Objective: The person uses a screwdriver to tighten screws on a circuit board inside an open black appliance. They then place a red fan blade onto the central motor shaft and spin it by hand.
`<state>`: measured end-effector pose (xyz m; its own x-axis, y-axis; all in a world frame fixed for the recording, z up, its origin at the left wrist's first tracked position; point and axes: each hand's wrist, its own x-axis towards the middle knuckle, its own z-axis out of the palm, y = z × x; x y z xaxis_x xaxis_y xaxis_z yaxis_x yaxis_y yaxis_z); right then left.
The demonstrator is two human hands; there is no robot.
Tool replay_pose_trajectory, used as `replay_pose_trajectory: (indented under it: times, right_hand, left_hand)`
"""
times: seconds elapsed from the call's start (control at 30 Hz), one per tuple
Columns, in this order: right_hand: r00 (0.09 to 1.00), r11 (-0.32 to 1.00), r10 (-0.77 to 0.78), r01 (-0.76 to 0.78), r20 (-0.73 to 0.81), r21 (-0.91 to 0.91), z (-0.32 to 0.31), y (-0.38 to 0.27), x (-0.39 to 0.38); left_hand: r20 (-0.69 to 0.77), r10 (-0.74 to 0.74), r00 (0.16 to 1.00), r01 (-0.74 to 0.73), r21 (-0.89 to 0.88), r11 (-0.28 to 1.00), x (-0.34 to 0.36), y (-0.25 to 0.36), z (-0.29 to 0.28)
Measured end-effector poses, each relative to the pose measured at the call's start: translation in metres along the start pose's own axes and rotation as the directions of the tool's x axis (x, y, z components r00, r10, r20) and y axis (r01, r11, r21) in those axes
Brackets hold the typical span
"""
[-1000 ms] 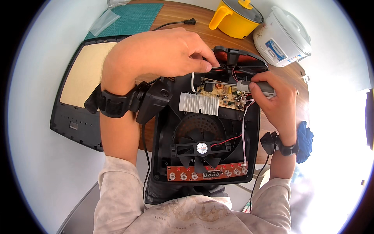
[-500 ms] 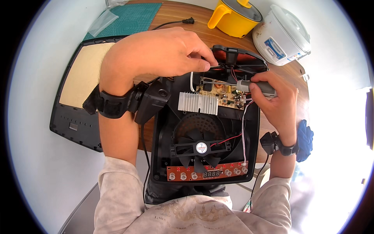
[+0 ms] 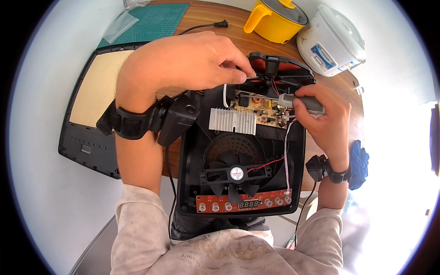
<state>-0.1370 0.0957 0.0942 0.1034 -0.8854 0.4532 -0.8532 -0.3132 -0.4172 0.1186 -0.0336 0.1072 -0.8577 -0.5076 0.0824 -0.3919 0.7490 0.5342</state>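
Observation:
An opened induction cooker base [image 3: 190, 183], a black shell, lies in front of me with its parts bare. Grey-handled, a screwdriver [image 3: 302, 103] is gripped in my right hand [image 3: 325, 110]; its thin shaft points left over the tan circuit board [image 3: 268, 112]. At the far side of the shell, my left hand [image 3: 215, 64] pinches beside the raised copper coil [image 3: 291, 70]. What sits between those fingertips is too small to make out. Next to the board is a finned aluminium heat sink [image 3: 233, 121]. Nearer me are a black fan [image 3: 237, 176] and a reddish control board [image 3: 245, 203].
To the left lies the black cooker cover [image 3: 89, 137] with a tan panel. Behind are a green cutting mat [image 3: 160, 23], a power plug [image 3: 222, 24], a yellow pot [image 3: 275, 23] and a white rice cooker [image 3: 327, 43]. Blue cloth-like material [image 3: 359, 165] is beyond my right wrist.

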Motion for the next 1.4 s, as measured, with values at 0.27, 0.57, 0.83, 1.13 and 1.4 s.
replay_pose_trajectory:
  times: [0.27, 0.57, 0.83, 1.13, 1.4]
  right_hand:
    - [0.998, 0.998, -0.048, 0.046, -0.035, -0.05, -0.009, -0.003, -0.009]
    - [0.96, 0.954, 0.195, -0.14, -0.198, 0.264, -0.035, 0.01, -0.041]
    - [0.936, 0.881, 0.275, -0.154, -0.22, 0.448, -0.028, 0.008, -0.044]
    - [0.938, 0.877, 0.269, -0.145, -0.219, 0.458, -0.02, 0.012, -0.045]
    - [0.943, 0.905, 0.186, -0.057, -0.274, 0.421, -0.011, 0.02, -0.044]
  left_hand:
    - [-0.021, 0.006, 1.0, -0.004, 0.056, 0.998, -0.001, 0.0, 0.002]
    - [0.026, -0.042, 0.999, 0.043, -0.023, 0.999, 0.001, -0.001, 0.002]
    - [0.012, -0.05, 0.999, 0.05, 0.009, 0.999, 0.003, 0.002, 0.0]
    - [0.038, -0.041, 0.998, 0.042, -0.021, 0.999, 0.003, 0.006, -0.004]
    - [0.052, -0.046, 0.998, 0.049, -0.045, 0.998, 0.004, 0.001, -0.006]
